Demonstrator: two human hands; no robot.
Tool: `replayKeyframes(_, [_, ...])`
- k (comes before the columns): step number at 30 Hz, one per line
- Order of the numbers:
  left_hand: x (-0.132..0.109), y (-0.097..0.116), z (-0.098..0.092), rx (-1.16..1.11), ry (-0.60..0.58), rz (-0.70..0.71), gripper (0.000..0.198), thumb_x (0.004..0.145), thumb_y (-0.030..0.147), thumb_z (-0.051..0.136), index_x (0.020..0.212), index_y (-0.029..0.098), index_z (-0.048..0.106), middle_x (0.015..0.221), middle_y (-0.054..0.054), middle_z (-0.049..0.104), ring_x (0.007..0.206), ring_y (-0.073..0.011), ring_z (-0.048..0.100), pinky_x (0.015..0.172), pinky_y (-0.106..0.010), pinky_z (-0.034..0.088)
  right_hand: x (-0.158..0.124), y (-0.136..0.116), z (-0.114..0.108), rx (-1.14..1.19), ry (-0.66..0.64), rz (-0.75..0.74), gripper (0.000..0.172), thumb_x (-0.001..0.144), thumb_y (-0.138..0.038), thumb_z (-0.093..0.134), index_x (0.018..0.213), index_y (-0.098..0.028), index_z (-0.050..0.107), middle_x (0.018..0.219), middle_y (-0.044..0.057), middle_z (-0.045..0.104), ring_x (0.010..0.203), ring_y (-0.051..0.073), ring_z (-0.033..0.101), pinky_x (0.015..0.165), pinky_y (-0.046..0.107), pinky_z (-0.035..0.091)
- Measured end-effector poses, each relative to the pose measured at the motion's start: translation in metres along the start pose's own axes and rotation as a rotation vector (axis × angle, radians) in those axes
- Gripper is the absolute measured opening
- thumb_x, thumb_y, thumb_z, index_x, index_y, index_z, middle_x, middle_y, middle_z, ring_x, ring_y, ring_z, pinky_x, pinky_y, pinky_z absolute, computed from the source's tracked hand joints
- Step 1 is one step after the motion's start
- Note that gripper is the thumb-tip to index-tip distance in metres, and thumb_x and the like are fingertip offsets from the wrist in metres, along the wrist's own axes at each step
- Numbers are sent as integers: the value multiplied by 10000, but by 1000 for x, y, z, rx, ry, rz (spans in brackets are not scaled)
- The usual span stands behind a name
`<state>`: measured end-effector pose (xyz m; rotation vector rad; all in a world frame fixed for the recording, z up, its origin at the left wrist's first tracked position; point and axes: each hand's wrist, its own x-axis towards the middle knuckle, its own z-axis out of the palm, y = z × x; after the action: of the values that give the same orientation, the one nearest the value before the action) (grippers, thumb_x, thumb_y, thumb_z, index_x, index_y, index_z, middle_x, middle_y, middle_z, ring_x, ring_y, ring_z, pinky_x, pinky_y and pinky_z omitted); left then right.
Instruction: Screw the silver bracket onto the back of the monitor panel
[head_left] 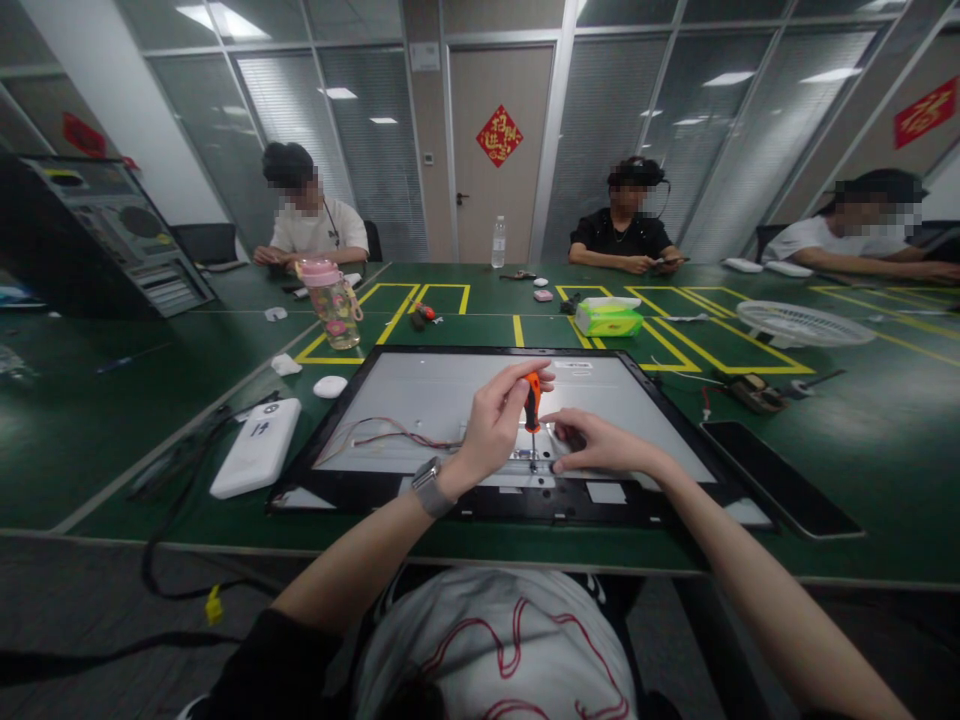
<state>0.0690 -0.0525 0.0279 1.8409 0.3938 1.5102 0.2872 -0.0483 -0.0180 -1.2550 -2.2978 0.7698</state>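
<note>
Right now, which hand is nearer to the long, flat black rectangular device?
Right. The right hand is left of the black device, over the black-framed grey panel; the left hand is farther left, at the orange-and-black screwdriver.

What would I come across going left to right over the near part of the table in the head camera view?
White rectangular device, small round white object, wristwatch, orange-and-black screwdriver, right hand, dark phone-like slab. I left out what overlaps these, like the framed panel and left hand.
</note>
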Motion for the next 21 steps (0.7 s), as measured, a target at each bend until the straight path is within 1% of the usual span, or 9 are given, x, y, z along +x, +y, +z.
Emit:
replayKeyframes(3, [0, 0, 2, -69, -1, -32, 316, 1010, 307, 400, 1209, 176, 608, 1107, -104, 700, 927, -166, 687, 823, -307, 544, -1, -1, 0, 7, 2, 11, 675, 687, -487, 794, 1242, -151, 608, 846, 15, 529, 773, 186, 513, 701, 296, 442])
replayKeyframes(5, [0, -1, 2, -65, 10, -34, 294, 997, 312, 441, 1196, 180, 613, 1080, -96, 704, 898, -156, 685, 801, -295, 543, -1, -1, 0, 11, 4, 16, 676, 680, -495, 797, 1234, -155, 610, 850, 16, 532, 775, 188, 517, 705, 298, 446])
replayKeyframes(7, [1, -2, 2, 5, 35, 4, 246, 955, 316, 537, 1135, 191, 651, 1018, -76, 700, 867, -147, 664, 791, -289, 530, -1, 0, 0, 11, 9, 14, 667, 678, -504, 795, 1223, -164, 613, 852, 16, 534, 776, 190, 518, 712, 303, 450])
replayKeyframes(9, [1, -1, 1, 106, 55, 76, 212, 904, 320, 623, 1069, 204, 692, 984, -60, 676, 873, -148, 632, 811, -297, 513, -1, 0, 1, 10, 13, 8, 661, 678, -507, 791, 1217, -167, 614, 851, 16, 533, 773, 191, 518, 713, 306, 451])
replayKeyframes(11, [1, -1, 0, 163, 46, 130, 213, 926, 318, 587, 1071, 217, 707, 1035, -68, 655, 955, -164, 611, 873, -325, 496, -1, 0, 1, 10, 13, 3, 657, 679, -507, 788, 1212, -165, 615, 843, 15, 530, 769, 191, 516, 708, 306, 450])
replayKeyframes(14, [1, 0, -1, 121, -1, 122, 297, 996, 274, 438, 1177, 218, 667, 1107, -82, 661, 1040, -177, 603, 916, -353, 484, -1, -1, 0, 11, 11, 2, 644, 681, -508, 786, 1200, -164, 621, 834, 13, 526, 772, 193, 517, 707, 305, 450])
replayKeyframes(16, [1, 0, -1, 109, 9, 109, 272, 981, 265, 476, 1168, 215, 668, 1042, -72, 669, 970, -165, 613, 864, -328, 495, -1, -2, 0, 11, 12, 5, 643, 680, -508, 785, 1193, -156, 623, 842, 18, 528, 779, 197, 519, 714, 310, 451])
replayKeyframes(19, [2, 1, 0, 159, 81, 130, 169, 888, 278, 642, 1023, 210, 717, 888, -35, 610, 839, -138, 580, 790, -286, 487, -1, -3, 0, 11, 5, 13, 654, 679, -508, 783, 1201, -152, 616, 851, 23, 530, 777, 200, 518, 716, 316, 449])
replayKeyframes(21, [2, 2, 0, 172, 90, 135, 167, 872, 290, 662, 1004, 209, 722, 879, -31, 583, 835, -139, 566, 796, -286, 482, -2, -3, 0, 9, 5, 13, 655, 682, -510, 782, 1211, -165, 610, 846, 20, 531, 769, 198, 515, 713, 314, 449])
